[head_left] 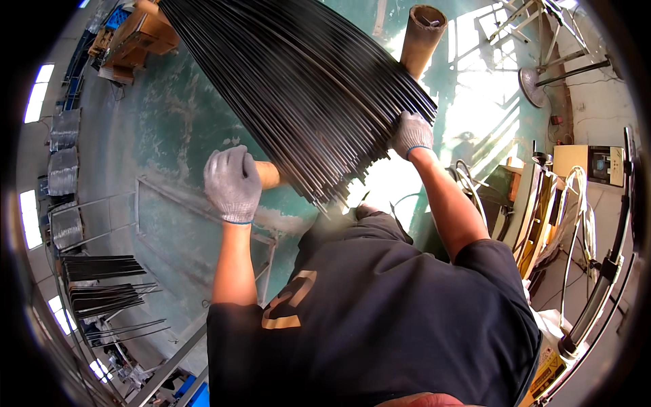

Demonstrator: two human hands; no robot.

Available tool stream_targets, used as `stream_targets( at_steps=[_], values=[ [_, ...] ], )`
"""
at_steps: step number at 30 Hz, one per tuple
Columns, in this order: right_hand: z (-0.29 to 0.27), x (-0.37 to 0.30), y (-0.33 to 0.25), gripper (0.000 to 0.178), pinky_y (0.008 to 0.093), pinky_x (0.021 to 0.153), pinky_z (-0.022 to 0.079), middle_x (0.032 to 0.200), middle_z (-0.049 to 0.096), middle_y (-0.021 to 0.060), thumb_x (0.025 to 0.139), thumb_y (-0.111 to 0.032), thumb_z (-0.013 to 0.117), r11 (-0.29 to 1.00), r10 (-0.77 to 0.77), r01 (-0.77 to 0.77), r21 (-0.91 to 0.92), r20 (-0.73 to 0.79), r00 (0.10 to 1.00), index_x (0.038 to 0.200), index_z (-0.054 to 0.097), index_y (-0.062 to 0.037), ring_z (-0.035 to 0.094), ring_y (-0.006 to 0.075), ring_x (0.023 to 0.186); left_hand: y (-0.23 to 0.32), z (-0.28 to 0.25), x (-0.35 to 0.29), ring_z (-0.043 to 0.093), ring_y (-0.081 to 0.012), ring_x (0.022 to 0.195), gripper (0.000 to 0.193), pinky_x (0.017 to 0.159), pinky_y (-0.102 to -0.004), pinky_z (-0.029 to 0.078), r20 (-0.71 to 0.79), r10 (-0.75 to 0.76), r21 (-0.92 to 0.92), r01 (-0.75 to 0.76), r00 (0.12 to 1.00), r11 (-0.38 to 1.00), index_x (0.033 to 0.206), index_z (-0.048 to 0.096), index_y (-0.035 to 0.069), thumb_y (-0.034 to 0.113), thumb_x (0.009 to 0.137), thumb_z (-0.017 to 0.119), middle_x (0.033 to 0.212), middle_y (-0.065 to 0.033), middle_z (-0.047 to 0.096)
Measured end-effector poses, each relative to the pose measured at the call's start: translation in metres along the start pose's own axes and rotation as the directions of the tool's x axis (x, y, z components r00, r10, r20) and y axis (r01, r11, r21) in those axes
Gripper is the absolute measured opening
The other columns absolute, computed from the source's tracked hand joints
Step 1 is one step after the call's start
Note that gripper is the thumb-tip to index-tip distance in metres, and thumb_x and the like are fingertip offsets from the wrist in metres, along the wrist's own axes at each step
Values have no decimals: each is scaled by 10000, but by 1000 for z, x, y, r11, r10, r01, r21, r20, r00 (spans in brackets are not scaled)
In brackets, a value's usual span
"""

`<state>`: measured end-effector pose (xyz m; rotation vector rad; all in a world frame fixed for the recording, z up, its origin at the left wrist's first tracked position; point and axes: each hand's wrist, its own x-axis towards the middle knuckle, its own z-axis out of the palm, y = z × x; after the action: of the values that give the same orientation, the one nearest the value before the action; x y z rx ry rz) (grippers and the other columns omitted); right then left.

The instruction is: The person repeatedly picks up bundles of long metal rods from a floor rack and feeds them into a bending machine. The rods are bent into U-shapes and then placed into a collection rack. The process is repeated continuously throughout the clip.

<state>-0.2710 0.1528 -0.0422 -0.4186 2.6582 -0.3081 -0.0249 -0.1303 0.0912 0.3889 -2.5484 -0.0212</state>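
A wide layer of long, thin black rods (pixel 305 88) stretches away in front of me, its near ends uneven. My right hand (pixel 412 132), in a grey-white glove, is closed on rods at the layer's right edge near their ends. To the left of the rods, apart from them, my gloved left hand (pixel 234 182) is curled into a fist; what it holds, if anything, is hidden. Right beside that fist a brown tube (pixel 271 174) shows between it and the rods. Another thick brown tube (pixel 422 41), with an open hollow end, stands up past the rods' right edge.
Cardboard boxes (pixel 139 41) stand far left. More black rods (pixel 105 298) rest on a rack at left, below wrapped silvery bundles (pixel 64 169). A round-based metal stand (pixel 532 88) is far right. Cables (pixel 576 203) and a box with a panel (pixel 590 165) line the right.
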Motion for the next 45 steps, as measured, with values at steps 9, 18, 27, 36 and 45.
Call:
stream_targets(
  at_steps=[9,18,27,36,45],
  values=[
    [42,36,-27,602,499,954,524,1197,665,221,844,-552,745,993,-28,5,-115,-203,979,1144,665,-36,646,396,1132,-7,-6,-4,676,-311,910,81,963,-471,525,-32,45,-26,-46,998,999,933,693,74,92,855,684,927,-97,717],
    [13,-3,-73,348,469,869,582,1077,741,220,859,-329,651,985,-89,111,-133,163,983,1023,782,-51,721,373,1021,-12,-11,-13,677,-303,939,94,997,-486,515,-7,24,-52,-24,1000,998,937,703,70,124,861,696,943,-91,712],
    [12,-13,-81,373,423,774,561,843,734,193,763,-341,782,970,-219,232,-68,159,963,894,779,9,718,312,796,-23,-26,-22,678,-314,945,92,1014,-492,508,-125,32,-318,-71,992,946,936,699,60,76,847,712,943,-94,710],
    [-13,-51,-80,322,317,554,571,691,703,97,949,-282,713,902,-34,-111,417,327,945,912,719,38,660,165,549,29,-10,-82,682,-248,866,97,892,-387,550,21,134,-769,-70,991,636,968,692,35,28,875,662,917,-94,695],
    [-3,-185,-37,467,439,658,527,757,655,179,970,-419,579,958,44,-128,256,311,949,946,670,39,659,287,672,40,101,-76,659,-175,846,115,762,-329,571,910,26,-383,864,414,-327,1004,602,42,155,989,593,899,-61,659]
  ],
)
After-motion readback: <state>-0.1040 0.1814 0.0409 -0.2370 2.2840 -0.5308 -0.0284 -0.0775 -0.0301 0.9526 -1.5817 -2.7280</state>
